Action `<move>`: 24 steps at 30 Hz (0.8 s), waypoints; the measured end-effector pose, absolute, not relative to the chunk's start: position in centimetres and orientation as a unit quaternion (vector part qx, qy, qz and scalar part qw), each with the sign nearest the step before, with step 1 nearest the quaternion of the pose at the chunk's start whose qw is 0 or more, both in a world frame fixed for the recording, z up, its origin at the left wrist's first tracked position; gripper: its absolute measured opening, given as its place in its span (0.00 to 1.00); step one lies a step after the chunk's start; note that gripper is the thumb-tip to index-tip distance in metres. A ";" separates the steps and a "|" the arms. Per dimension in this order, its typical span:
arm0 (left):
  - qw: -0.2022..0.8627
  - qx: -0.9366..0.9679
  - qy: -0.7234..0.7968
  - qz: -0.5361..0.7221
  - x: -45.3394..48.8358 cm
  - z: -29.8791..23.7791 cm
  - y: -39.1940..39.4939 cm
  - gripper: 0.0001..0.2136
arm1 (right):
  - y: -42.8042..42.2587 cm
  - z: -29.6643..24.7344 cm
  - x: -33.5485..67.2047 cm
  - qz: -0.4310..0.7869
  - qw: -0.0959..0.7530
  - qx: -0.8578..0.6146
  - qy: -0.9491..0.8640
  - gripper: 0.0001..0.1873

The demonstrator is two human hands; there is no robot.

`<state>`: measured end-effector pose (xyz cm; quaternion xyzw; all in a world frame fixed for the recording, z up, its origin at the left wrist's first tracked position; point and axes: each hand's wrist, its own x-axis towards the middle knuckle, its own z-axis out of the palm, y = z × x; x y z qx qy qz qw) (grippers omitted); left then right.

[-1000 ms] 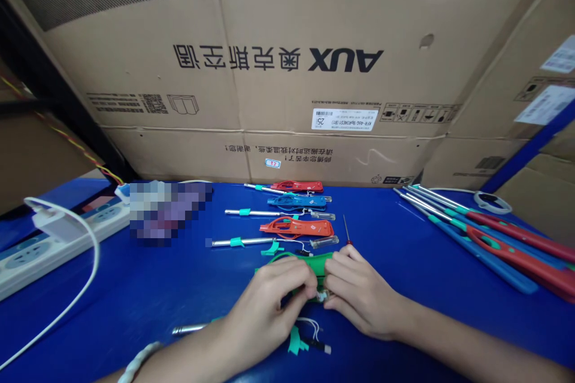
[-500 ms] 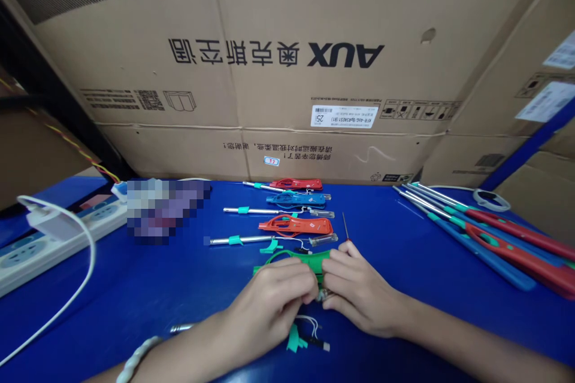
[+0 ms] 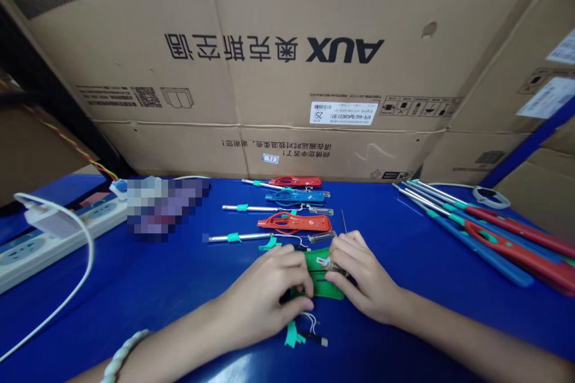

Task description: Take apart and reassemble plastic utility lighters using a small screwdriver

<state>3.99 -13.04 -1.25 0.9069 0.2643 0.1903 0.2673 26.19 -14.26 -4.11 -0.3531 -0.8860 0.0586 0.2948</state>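
Both my hands work on a green plastic handle shell (image 3: 324, 281) lying on the blue table (image 3: 171, 287). My left hand (image 3: 269, 290) curls its fingers onto the shell's left side. My right hand (image 3: 357, 275) pinches a small clear and white part (image 3: 324, 262) at the shell's top edge. Just below my hands lies a loose teal clip with thin white wires and a small plug (image 3: 305, 333). Past my fingers sit an orange shell (image 3: 294, 223), a blue shell (image 3: 294, 196) and a red shell (image 3: 295, 181), each with a metal rod beside it.
A white power strip (image 3: 49, 233) with a plugged charger and cable lies at the left. Several finished long-handled tools (image 3: 494, 230) rest at the right. A thin screwdriver (image 3: 344, 221) lies near my right hand. Large cardboard boxes (image 3: 278, 66) wall the back.
The green shell has turned so its flat face shows more between my hands. My right fingers have shifted up to the small part at its top edge.
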 end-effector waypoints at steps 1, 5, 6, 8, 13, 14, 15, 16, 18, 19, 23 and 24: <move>0.256 0.917 0.255 0.172 4.1 -1.4 -13.3 0.02 | -14.3 -4.1 26.2 0.059 0.298 -0.352 -0.885 0.16; 0.204 0.942 0.235 0.128 4.4 -2.0 -14.2 0.02 | -14.3 -4.0 26.1 0.055 0.302 -0.348 -0.886 0.17; 0.194 0.945 0.233 0.123 4.5 -2.0 -14.4 0.02 | -14.3 -4.0 26.1 0.054 0.302 -0.348 -0.886 0.17; 0.187 0.947 0.233 0.118 4.5 -1.9 -14.6 0.04 | -14.3 -4.0 26.1 0.053 0.301 -0.348 -0.886 0.17; 0.211 0.941 0.244 0.101 4.5 -1.3 -14.7 0.04 | -14.2 -4.0 26.1 0.051 0.307 -0.344 -0.886 0.17; 0.215 0.941 0.244 0.095 4.4 -1.2 -14.8 0.04 | -14.2 -4.0 26.1 0.052 0.307 -0.344 -0.886 0.17; 0.216 0.941 0.243 0.091 4.4 -1.2 -14.8 0.04 | -14.2 -4.0 26.1 0.053 0.305 -0.344 -0.887 0.16; 0.215 0.942 0.242 0.088 4.4 -1.3 -14.8 0.04 | -14.2 -4.1 26.2 0.055 0.304 -0.344 -0.887 0.16; 0.208 0.944 0.240 0.087 4.4 -1.3 -14.8 0.04 | -14.2 -4.2 26.2 0.057 0.302 -0.345 -0.887 0.15; 0.203 0.946 0.237 0.089 4.4 -1.4 -14.8 0.04 | -14.2 -4.2 26.2 0.058 0.301 -0.345 -0.887 0.15; 0.174 0.952 0.222 0.114 4.3 -1.3 -14.7 0.05 | -14.2 -4.1 26.2 0.055 0.303 -0.344 -0.887 0.15; 0.163 0.954 0.221 0.118 4.3 -1.3 -14.7 0.05 | -14.2 -4.1 26.2 0.054 0.304 -0.344 -0.887 0.15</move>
